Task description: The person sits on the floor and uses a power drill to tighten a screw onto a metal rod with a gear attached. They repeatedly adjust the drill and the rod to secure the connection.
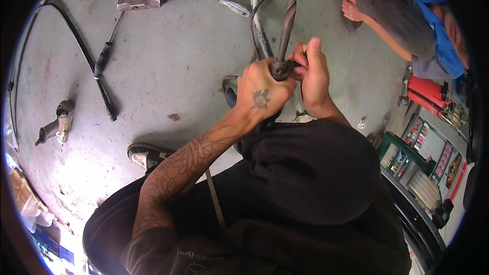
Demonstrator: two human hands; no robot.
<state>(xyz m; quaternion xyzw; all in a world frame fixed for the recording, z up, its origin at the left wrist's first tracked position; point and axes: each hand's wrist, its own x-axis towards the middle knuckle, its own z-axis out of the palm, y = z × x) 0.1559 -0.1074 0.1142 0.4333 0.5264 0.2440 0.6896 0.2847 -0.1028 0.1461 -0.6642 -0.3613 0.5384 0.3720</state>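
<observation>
My left hand (265, 91), tattooed on its back, is wrapped round a toothed metal drill chuck (280, 69). A long, dark spiral drill bit (289, 18) stands up out of the chuck, leaning slightly right toward the far edge. At the chuck's right side my right hand (315, 79) is closed with the thumb pointing up. Its curled fingers pinch a small dark piece against the chuck, seemingly a chuck key (295, 64), mostly hidden. Below the chuck, the drill's body is largely covered by my left hand and knee.
A sledgehammer (140, 1), two screwdrivers (224, 3), a black hose (76, 40) and a pistol-shaped air tool (61, 122) lie on the grey floor. A pale bar (254, 7) and cable run beyond my hands. Another person (402, 25) crouches far right, near a red jack (428, 93) and toolbox (407, 150).
</observation>
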